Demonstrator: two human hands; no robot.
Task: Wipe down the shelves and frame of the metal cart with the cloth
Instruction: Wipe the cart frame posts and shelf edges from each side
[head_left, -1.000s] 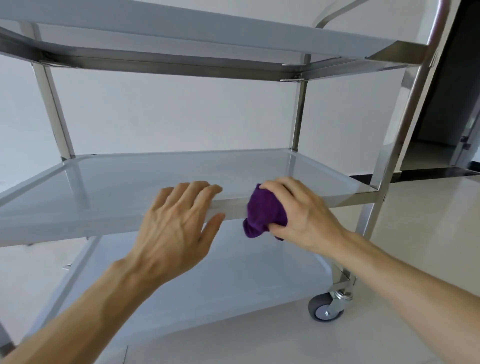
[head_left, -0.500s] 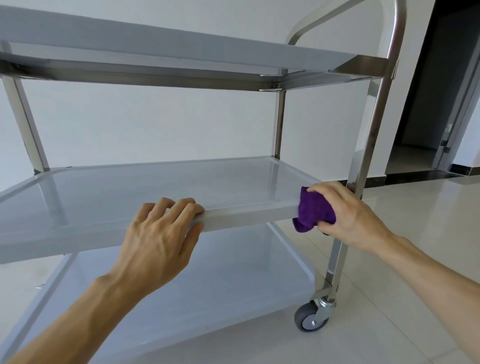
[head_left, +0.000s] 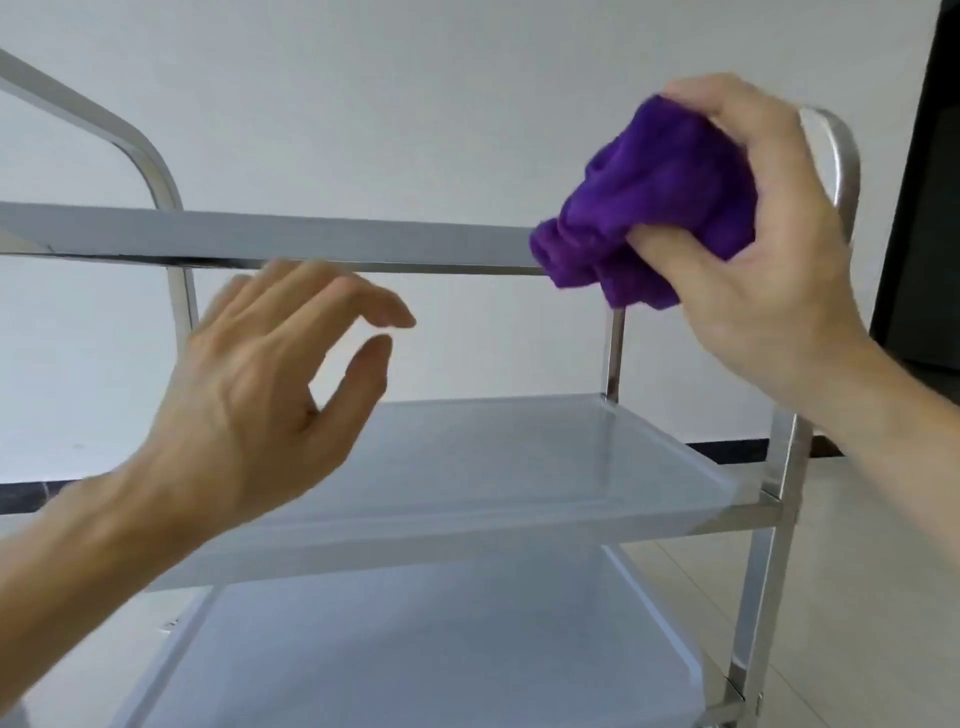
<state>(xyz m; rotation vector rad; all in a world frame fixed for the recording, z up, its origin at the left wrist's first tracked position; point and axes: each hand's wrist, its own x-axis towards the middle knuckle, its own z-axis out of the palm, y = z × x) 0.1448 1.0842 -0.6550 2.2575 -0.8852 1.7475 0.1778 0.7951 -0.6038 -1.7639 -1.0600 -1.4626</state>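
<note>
Pale floor tiles (head_left: 878, 545) and a plain white wall (head_left: 467, 104) framed the metal cart (head_left: 774, 525), which was seen from close in front. Nearest the camera, the left hand (head_left: 260, 395) was held in the air in front of the cart with its fingers loosely spread and slightly curled; nothing was gripped by it and no contact with the metal could be made out. Below it, the bottom shelf (head_left: 415, 649) and the middle shelf (head_left: 545, 467) were seen bare.

Further up and to the right, the purple cloth (head_left: 649, 208) was bunched in the right hand (head_left: 769, 244), whose fingers and thumb were curled round it. The cloth was held at the right end of the top shelf edge (head_left: 311, 234), against or just beside the rounded upright of the handle frame (head_left: 836, 156); whether it was actually pressed on the metal could not be told because of motion blur. At the far left, the other curved handle bar (head_left: 150, 166) was seen, well apart from both hands.

The step in hand was judged to be the wiping of the frame at the upper right corner. It would be done well if the cloth were wrapped partly round the tube, so that its back as well as its front was covered, and drawn along the bend in one steady pass. The cart stands on castors by the look of its lower corner, so the free hand would best be set on the top shelf edge to keep it from rolling.
</note>
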